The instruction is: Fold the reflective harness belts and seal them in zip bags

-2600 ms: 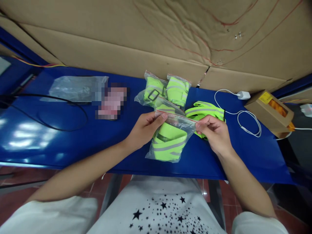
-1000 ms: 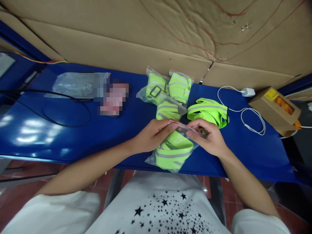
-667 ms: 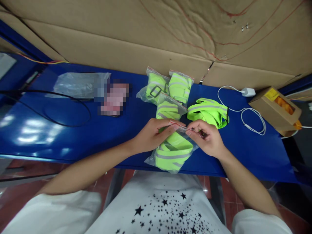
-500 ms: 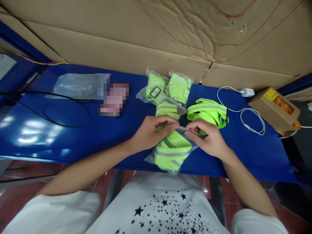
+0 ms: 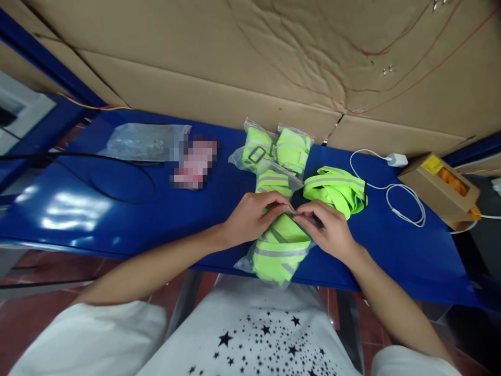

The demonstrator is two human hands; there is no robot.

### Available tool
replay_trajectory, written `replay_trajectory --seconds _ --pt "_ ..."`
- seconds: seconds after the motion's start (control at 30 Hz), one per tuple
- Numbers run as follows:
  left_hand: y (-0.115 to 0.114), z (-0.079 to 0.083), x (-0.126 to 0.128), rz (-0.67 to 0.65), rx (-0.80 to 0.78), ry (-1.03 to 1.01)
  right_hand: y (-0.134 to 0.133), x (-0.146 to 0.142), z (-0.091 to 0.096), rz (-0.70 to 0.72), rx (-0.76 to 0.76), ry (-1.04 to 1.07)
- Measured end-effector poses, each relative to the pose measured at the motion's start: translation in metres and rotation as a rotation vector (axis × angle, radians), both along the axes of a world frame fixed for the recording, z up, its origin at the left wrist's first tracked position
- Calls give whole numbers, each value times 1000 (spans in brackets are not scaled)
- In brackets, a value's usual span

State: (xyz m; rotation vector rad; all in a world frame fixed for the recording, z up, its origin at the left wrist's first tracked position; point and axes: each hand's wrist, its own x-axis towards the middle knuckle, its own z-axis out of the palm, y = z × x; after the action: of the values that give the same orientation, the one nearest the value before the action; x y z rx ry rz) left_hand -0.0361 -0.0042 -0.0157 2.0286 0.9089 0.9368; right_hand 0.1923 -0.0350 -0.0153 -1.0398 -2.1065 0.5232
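A clear zip bag [image 5: 276,250] with a folded neon-green reflective strap inside lies at the near edge of the blue table [image 5: 129,209]. My left hand [image 5: 254,216] and my right hand [image 5: 326,232] both pinch the bag's top seal, fingertips almost touching in the middle. Just beyond my hands lie three more filled bags [image 5: 279,156]. A loose neon-green strap [image 5: 336,189] rests right of them, unbagged.
A flat pile of empty clear bags [image 5: 144,142] lies far left, with a black cable [image 5: 117,175] looping near it. A white charger and cord [image 5: 395,180] and a small cardboard box [image 5: 440,188] sit at the right. Cardboard sheets [image 5: 250,57] wall the back.
My hands have drawn together along the bag's top edge, from its two corners to its middle. The bag has sunk lower toward the table's near edge.
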Motion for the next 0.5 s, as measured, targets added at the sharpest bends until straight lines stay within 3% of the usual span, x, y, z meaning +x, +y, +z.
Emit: replay_trajectory --seconds 0.1,0.3,0.5 --pt "-2 0 1 -32 25 -33 -3 -2 -1 21 75 5" --pt "-1 3 0 -102 -60 -83 -3 2 -7 36 63 -23" --pt "-4 8 2 -140 -55 -75 -7 2 -8 2 -83 84"
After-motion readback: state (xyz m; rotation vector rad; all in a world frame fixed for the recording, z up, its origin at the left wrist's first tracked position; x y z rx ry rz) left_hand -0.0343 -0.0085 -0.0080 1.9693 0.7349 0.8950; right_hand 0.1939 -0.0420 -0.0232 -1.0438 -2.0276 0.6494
